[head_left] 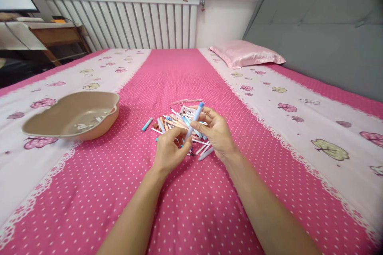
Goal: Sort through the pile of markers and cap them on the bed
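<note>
A pile of several pens point(179, 121), white, pink and blue, lies on the pink dotted bedsheet point(185, 207) in the middle of the bed. Over the pile both hands hold one light blue pen point(195, 119) that points up and away. My left hand point(169, 151) pinches its lower end. My right hand point(217, 131) has its fingers curled round the pen's middle and upper part. One blue pen cap or short pen point(147, 124) lies apart, left of the pile.
A beige flower-shaped bowl point(54, 123) with a few small items inside sits on the bed at the left. A pink pillow point(245, 52) lies by the grey headboard point(323, 28). A white radiator point(125, 22) and a wooden desk point(56, 36) stand beyond the bed.
</note>
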The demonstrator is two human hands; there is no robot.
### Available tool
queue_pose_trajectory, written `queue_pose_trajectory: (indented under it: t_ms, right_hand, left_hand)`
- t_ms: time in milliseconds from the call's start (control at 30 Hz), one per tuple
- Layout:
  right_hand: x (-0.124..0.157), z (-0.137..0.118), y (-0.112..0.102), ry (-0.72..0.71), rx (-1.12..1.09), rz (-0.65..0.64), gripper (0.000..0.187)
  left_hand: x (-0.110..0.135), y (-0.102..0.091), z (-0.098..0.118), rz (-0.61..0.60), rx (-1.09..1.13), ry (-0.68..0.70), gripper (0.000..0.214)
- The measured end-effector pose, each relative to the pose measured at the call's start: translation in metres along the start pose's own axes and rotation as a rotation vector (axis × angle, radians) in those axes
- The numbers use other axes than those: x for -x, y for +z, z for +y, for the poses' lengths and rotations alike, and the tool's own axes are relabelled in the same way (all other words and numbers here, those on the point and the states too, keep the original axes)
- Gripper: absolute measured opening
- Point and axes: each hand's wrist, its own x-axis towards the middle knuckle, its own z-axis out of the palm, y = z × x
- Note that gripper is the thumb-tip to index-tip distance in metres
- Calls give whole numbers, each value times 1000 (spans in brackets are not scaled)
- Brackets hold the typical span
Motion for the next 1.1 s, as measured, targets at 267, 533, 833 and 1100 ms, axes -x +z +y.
queue_pose_trajectory:
  t_ms: [267,533,833,1100]
  right_hand:
    - [2,-5,0,-49,-88,-103,44]
    - [2,-4,2,18,-138,-102,44]
    - [0,0,-1,14,-57,-39,48]
    - [0,-1,0,-38,-6,-12,44]
  left_hand:
    - [0,0,0,1,-3,4,10]
    - [-1,0,0,10,-1,7,9]
    - [0,1,-1,5,15,12,9]
    - [0,0,-2,6,-5,4,8]
